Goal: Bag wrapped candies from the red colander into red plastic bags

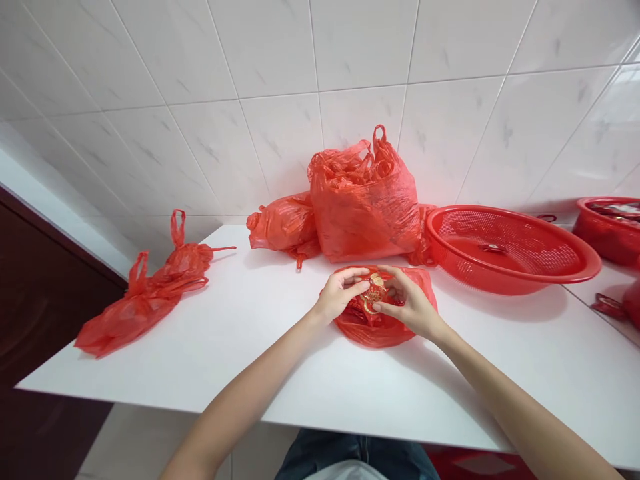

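Observation:
Both of my hands are at an opened red plastic bag (385, 339) lying on the white table. Between them is a small shiny red packet with gold print (373, 293), over the bag's mouth. My left hand (345, 292) grips its left side, thumb on the near face. From the right, my right hand (407, 303) holds it with thumb and fingers curved round it. More red shiny pieces show under the packet inside the bag, partly covered by my fingers.
Behind the hands stands a large stuffed red plastic bag (367, 213), with a smaller tied bag (285, 227) beside it. A red colander (515, 270) with a small item inside sits right; another red basket (605, 233) is farther right. Crumpled red bags (135, 310) lie left, near the table edge.

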Demonstrator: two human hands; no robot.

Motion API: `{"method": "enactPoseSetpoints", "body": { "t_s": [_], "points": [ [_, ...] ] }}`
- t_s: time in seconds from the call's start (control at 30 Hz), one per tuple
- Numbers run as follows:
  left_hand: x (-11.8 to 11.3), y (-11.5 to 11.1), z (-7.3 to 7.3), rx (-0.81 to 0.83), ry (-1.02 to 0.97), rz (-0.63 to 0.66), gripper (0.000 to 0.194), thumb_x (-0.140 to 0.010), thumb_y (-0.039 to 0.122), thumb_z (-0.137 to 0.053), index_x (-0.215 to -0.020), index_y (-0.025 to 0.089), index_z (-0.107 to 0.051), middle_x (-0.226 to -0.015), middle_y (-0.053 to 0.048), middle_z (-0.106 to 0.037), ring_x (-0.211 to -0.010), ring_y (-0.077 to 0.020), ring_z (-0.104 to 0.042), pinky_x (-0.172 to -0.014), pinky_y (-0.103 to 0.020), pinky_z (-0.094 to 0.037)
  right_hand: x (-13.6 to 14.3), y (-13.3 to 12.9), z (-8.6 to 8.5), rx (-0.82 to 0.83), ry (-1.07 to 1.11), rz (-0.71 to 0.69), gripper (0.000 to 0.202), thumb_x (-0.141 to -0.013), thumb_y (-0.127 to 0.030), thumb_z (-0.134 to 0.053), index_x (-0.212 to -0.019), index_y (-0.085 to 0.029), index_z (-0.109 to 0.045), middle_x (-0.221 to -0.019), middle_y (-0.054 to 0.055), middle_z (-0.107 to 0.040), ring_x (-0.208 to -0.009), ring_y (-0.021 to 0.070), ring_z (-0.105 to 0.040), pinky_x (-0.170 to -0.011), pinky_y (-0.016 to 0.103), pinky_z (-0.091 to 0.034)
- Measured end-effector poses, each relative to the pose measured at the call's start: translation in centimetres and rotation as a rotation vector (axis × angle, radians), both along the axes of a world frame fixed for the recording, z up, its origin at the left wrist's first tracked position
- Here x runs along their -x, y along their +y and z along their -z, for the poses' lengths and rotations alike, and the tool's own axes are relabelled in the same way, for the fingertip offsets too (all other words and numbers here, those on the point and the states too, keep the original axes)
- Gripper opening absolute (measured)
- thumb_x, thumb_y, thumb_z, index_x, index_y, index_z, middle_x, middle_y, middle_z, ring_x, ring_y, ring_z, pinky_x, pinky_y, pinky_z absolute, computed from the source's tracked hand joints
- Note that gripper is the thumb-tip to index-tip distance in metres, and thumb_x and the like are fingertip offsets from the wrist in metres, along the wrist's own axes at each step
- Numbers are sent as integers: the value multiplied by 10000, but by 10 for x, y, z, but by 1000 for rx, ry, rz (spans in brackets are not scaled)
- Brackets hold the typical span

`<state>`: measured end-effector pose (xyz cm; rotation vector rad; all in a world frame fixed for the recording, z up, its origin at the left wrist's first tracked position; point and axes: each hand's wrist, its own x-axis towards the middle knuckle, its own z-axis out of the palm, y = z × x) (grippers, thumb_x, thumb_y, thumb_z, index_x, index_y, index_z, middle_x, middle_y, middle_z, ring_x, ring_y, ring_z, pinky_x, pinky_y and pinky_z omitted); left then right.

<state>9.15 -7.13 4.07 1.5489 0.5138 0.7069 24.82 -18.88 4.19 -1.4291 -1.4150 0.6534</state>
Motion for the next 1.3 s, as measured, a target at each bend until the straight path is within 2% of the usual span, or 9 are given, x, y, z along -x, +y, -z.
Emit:
{"method": "enactPoseSetpoints", "body": {
  "t_s": [0.1,0.27,0.43,0.6,0.73,0.87,0.97,1.13,1.3],
  "points": [
    [2,-6,-3,116,-59,2,478,-750,384,-808,-1153,158,-686,-1091,-97,-760,-1011,-240,-714,-934,-379,-545,4,-1,-2,19,144,-46,711,-735,-418,-800,-1347,-245,-481,-901,7,-680,-793,203,-658,-776,386,-563],
    [7,-14,-4,134,-12,0,571,-683,355,-871,-1181,178,-656,-1058,-70,-753,-1010,-224,-705,-905,-346,-544,12,-2,-1,-62,390,59,503,-715,-484,-842,-1026,-247,-525,-977,45,-735,-933,243,-710,-863,412,-577],
    [10,-19,-6,108,49,101,372,-670,382,-863,-941,161,-734,-940,-58,-765,-843,-207,-710,-820,-344,-567,13,-3,-6,-50,563,85,442,-779,-559,-781,-1018,-246,-582,-1049,58,-761,-992,245,-719,-900,391,-581],
    [15,-17,-19,130,-56,-23,326,-746,412,-786,-954,162,-760,-977,-67,-782,-894,-236,-717,-852,-362,-563,10,-2,-8,14,559,9,430,-725,-542,-830,-973,-212,-708,-905,47,-754,-791,221,-706,-729,352,-610],
    [15,-18,-19,119,-98,-65,337,-757,437,-784,-953,164,-760,-999,-73,-786,-920,-241,-718,-872,-363,-554,11,-1,-3,8,614,2,394,-709,-482,-861,-962,-210,-727,-852,27,-737,-724,195,-685,-744,366,-618],
    [11,-21,-10,142,-74,36,426,-691,425,-858,-1006,160,-750,-1045,-82,-788,-979,-263,-727,-911,-387,-560,13,-2,0,-27,611,49,365,-705,-467,-867,-916,-206,-726,-782,12,-724,-639,171,-654,-695,337,-602],
    [10,-21,-6,140,-77,83,458,-671,399,-879,-1034,154,-747,-1111,-97,-781,-1042,-282,-724,-952,-407,-556,12,-2,-1,-28,612,6,354,-748,-476,-835,-964,-219,-724,-857,22,-740,-717,188,-679,-711,331,-603],
    [17,-14,-11,122,-60,125,439,-689,357,-874,-1055,153,-745,-1127,-105,-778,-1045,-284,-728,-951,-410,-561,9,-3,-3,-12,611,-33,314,-775,-493,-808,-888,-223,-693,-874,18,-740,-759,179,-684,-716,310,-603],
    [22,-11,-13,72,30,190,387,-735,359,-831,-1044,144,-740,-1091,-110,-778,-979,-278,-738,-889,-403,-581,7,-3,-5,18,568,-49,370,-743,-471,-826,-948,-220,-647,-915,34,-758,-761,192,-705,-692,334,-610]
  ]
}}
